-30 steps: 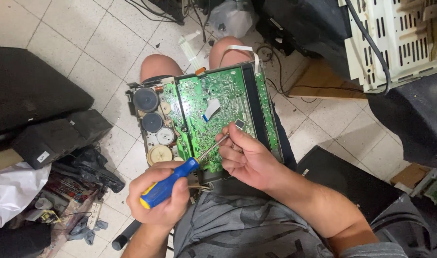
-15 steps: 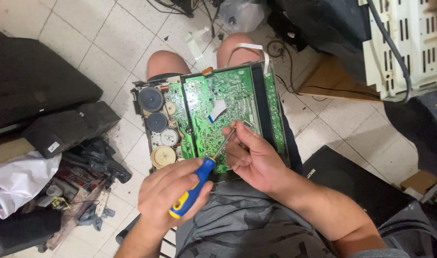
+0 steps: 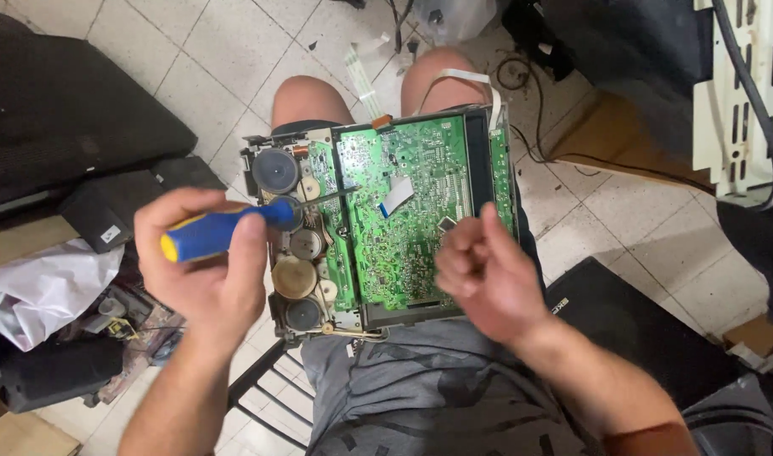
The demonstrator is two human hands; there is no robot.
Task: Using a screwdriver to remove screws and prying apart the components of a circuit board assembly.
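Far left on the tiled floor: black case, small black box with a white rectangular label, crumpled white plastic bag. Left hand fisted around a screwdriver, blue-yellow handle; long axis near horizontal, yellow butt left, thin shaft pointing right with tip over the green circuit board. Board sits in an opened device lying on the person's lap, round gears along its left side, white ribbon strip mid-board. Right hand loosely curled just over the board's right lower part, fingertips pressed together; whether pinching something, cannot tell. Far right: white slotted casing.
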